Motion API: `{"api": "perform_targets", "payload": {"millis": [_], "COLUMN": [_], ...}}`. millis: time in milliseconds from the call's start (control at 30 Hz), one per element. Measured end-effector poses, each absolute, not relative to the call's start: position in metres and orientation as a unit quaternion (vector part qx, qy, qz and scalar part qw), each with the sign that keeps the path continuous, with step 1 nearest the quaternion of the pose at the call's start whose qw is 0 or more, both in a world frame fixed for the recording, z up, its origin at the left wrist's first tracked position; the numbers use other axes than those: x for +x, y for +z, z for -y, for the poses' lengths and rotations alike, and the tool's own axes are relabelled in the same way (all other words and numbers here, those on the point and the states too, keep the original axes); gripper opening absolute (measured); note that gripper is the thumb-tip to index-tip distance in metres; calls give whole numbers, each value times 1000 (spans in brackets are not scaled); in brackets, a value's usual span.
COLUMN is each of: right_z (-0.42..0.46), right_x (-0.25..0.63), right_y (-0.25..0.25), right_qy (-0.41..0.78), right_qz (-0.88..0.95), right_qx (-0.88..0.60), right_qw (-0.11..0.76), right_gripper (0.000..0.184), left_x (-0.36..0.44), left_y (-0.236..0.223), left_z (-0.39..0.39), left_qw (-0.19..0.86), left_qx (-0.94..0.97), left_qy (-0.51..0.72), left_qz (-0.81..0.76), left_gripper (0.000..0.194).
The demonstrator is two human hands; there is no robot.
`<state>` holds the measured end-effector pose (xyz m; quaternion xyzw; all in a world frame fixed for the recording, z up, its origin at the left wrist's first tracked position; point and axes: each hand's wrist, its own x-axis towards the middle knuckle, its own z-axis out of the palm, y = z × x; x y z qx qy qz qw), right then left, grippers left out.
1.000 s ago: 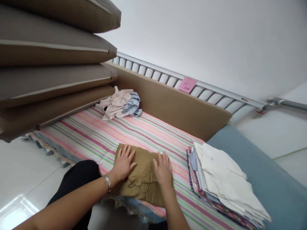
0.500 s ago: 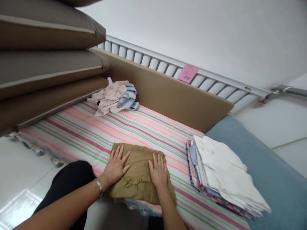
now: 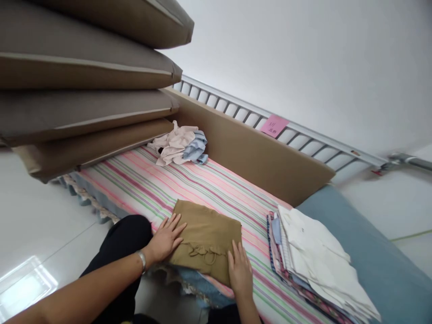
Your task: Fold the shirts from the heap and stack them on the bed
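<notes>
A folded olive-brown garment (image 3: 205, 231) with a drawstring tie lies at the near edge of a striped sheet (image 3: 199, 177). My left hand (image 3: 166, 238) rests on its left side, fingers spread and stretched out; a silvery band circles that wrist. Along the garment's right edge lies my right hand (image 3: 240, 270), its fingers extended with the fingertips touching the cloth. Neither hand grips anything. To the right sits a stack of folded clothes with a white garment (image 3: 324, 254) on top and patterned ones below.
Crumpled pale pink and light blue clothes (image 3: 180, 144) lie at the far left. Thick brown-grey cushions (image 3: 84, 108) are stacked on the left. A brown board (image 3: 253, 153) and a white railing carrying a pink note (image 3: 274, 125) stand behind. A blue-grey surface (image 3: 364, 243) lies at right.
Both hands have slid outward, from the garment's top toward its left and right sides. The garment looks flatter and squarer. The camera view has shifted, bringing more of the cushion stack into sight.
</notes>
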<state>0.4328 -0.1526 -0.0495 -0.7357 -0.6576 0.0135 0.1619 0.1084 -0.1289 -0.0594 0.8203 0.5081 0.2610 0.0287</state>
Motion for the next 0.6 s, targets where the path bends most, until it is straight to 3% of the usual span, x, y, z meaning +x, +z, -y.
{"api": "perform_targets", "payload": {"millis": [167, 333, 433, 600], "right_z": [169, 169, 161, 136], "right_x": [444, 464, 477, 474], "right_y": [-53, -29, -13, 5], "right_qy": [103, 306, 381, 494], "right_qz": [596, 397, 328, 313], "right_qx": [-745, -749, -739, -698], "right_qw": [283, 433, 449, 413], "right_gripper": [72, 66, 61, 53], "left_x": [106, 98, 94, 103], "left_y": [-60, -52, -41, -21], "left_z": [137, 136, 134, 118], "left_qw": [130, 368, 515, 586], "left_qx": [781, 563, 381, 349], "left_qy": [338, 518, 530, 446], "left_qz": [-508, -528, -555, -579], "left_gripper": [45, 46, 48, 43]}}
